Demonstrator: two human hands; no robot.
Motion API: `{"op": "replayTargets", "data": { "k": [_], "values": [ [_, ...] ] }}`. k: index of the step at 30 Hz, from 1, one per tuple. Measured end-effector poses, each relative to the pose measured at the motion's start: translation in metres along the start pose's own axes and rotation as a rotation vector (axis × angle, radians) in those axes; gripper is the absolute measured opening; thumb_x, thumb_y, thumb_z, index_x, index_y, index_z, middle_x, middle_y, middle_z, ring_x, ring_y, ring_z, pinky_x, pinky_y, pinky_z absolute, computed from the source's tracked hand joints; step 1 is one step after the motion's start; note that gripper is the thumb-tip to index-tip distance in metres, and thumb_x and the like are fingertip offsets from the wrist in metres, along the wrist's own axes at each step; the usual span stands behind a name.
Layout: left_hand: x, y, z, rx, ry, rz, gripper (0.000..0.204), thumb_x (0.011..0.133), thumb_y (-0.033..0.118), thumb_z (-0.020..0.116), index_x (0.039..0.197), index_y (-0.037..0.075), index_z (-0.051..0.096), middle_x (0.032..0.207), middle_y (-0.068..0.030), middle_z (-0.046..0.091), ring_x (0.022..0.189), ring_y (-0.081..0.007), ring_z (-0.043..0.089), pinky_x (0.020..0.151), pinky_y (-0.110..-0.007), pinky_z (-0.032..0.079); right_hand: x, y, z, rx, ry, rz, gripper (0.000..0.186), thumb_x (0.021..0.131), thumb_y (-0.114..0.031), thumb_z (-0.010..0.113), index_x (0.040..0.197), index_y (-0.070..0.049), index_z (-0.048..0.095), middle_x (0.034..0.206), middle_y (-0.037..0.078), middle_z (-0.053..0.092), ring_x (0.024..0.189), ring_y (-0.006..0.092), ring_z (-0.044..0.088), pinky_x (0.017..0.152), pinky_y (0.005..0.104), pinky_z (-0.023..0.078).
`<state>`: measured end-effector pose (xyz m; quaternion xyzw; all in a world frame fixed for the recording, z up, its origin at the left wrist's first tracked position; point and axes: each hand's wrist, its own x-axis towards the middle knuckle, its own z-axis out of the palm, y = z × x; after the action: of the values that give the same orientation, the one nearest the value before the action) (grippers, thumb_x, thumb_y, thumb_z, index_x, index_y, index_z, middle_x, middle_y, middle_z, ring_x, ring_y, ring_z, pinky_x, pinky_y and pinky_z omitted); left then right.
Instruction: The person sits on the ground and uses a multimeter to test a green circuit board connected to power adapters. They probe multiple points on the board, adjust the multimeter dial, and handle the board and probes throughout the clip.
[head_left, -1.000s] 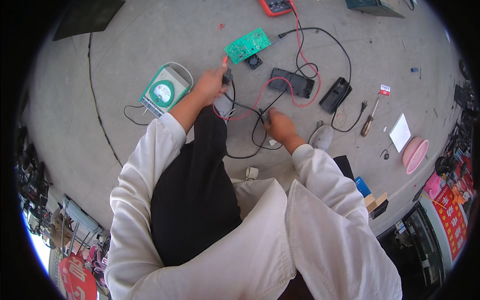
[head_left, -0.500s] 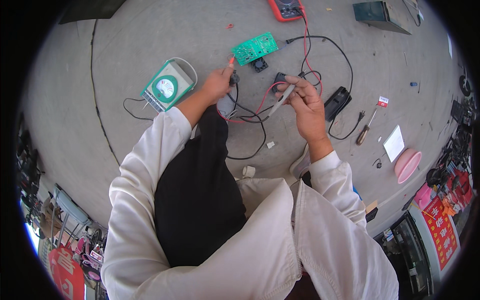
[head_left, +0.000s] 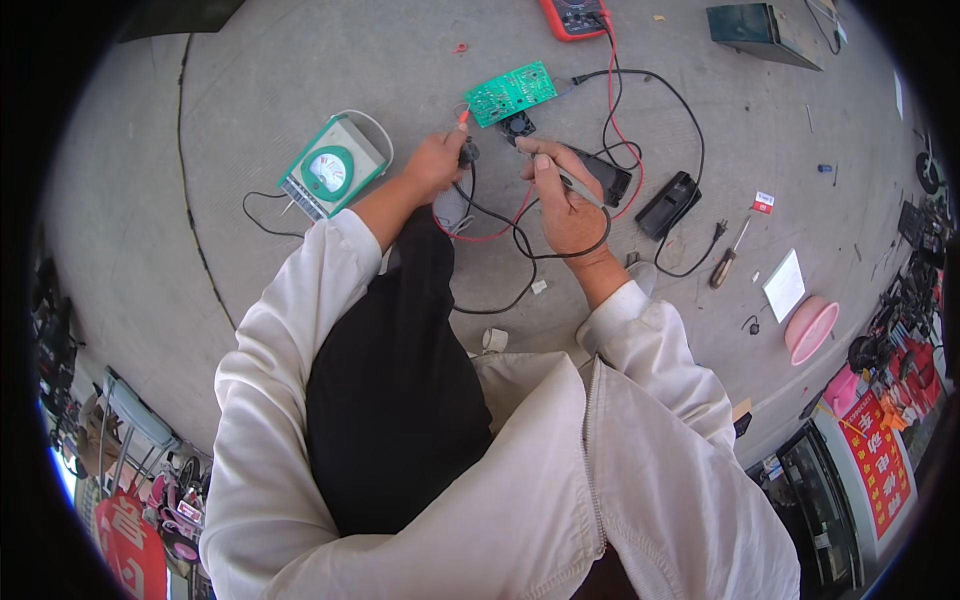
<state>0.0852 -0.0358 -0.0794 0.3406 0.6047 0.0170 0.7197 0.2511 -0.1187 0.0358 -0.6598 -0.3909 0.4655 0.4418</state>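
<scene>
My left hand (head_left: 437, 165) is closed round a red-tipped test lead (head_left: 464, 116) at the left edge of a green circuit board (head_left: 512, 94). A small black fan (head_left: 517, 126) sits just below the board. My right hand (head_left: 572, 215) grips a grey pen-shaped probe (head_left: 580, 187) with a black cable looping over the wrist. That hand is below and right of the board, apart from it; the probe's front end is hard to make out between the fingers. Left of my left hand stands a green-and-white analog meter (head_left: 330, 172) with a needle dial.
A red multimeter (head_left: 575, 18) lies at the far side, its red and black leads running down. Black case parts (head_left: 668, 205) lie right of my right hand, near a screwdriver (head_left: 730, 262). Further right are a white card (head_left: 785, 287) and a pink basin (head_left: 812, 330).
My right hand has moved left, nearer the fan and board, and its probe has turned to slant toward the upper left. My left hand stays at the board's edge.
</scene>
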Motion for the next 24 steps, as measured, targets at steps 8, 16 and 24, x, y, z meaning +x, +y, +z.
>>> {"op": "replayTargets", "data": {
  "k": [8,16,24],
  "values": [
    [0.0,-0.001,0.001,-0.025,0.006,0.01,0.047,0.094,0.051,0.046,0.084,0.006,0.054,0.063,0.0,0.045,0.044,-0.0071,0.035,0.039,-0.025,0.024,0.009,0.028,0.017,-0.069,-0.04,0.027,0.014,0.089,-0.012,0.056,0.098,-0.002,0.056,0.082,0.009,0.065,0.077,0.0137,0.063,0.069,0.0276,0.049],
    [0.008,-0.007,-0.003,0.008,0.005,0.019,0.053,0.094,0.052,0.046,0.087,0.001,0.058,0.066,-0.0075,0.055,0.047,-0.0137,0.047,0.039,-0.028,0.033,0.014,0.023,0.021,-0.134,-0.082,0.041,0.013,0.087,-0.011,0.059,0.094,-0.001,0.056,0.083,0.009,0.064,0.073,0.018,0.064,0.066,0.0291,0.05],
    [0.007,-0.006,-0.001,0.01,0.026,0.047,0.049,0.094,0.049,0.046,0.083,0.002,0.056,0.063,-0.0055,0.051,0.045,-0.0133,0.043,0.04,-0.03,0.031,0.018,0.023,0.027,-0.207,-0.075,0.006,0.014,0.084,-0.012,0.062,0.093,-0.003,0.056,0.082,0.015,0.065,0.072,0.028,0.066,0.065,0.0344,0.051]
  ]
}}
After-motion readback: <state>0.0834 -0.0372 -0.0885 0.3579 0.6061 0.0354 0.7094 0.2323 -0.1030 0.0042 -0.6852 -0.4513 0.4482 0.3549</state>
